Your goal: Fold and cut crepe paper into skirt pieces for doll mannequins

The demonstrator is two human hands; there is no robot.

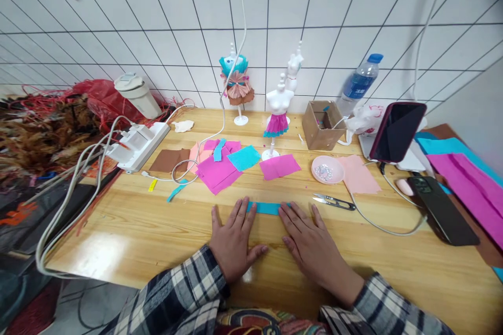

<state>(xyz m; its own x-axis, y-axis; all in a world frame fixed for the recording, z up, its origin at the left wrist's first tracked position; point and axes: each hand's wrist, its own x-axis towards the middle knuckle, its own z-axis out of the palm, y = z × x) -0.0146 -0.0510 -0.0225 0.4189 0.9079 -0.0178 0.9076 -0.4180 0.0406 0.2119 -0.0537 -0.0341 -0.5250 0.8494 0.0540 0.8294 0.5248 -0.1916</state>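
A narrow strip of turquoise crepe paper (267, 208) lies flat on the wooden table in front of me. My left hand (233, 238) rests palm down with its fingertips on the strip's left end, fingers spread. On the right end lie the fingertips of my right hand (310, 241), also flat and spread. Both ends of the strip are partly covered. Just beyond it are magenta paper pieces (218, 175), a turquoise piece (244, 158) and another magenta piece (280, 167). Thread snips (335, 202) lie to the right of the strip.
Behind stand a small mannequin in a magenta skirt (277, 123), a dressed mannequin (238, 81) and a cardboard box (320, 133). A pink dish of gems (327, 169) sits right of centre. Phones (444, 209), cables and a power strip (137, 149) flank the table.
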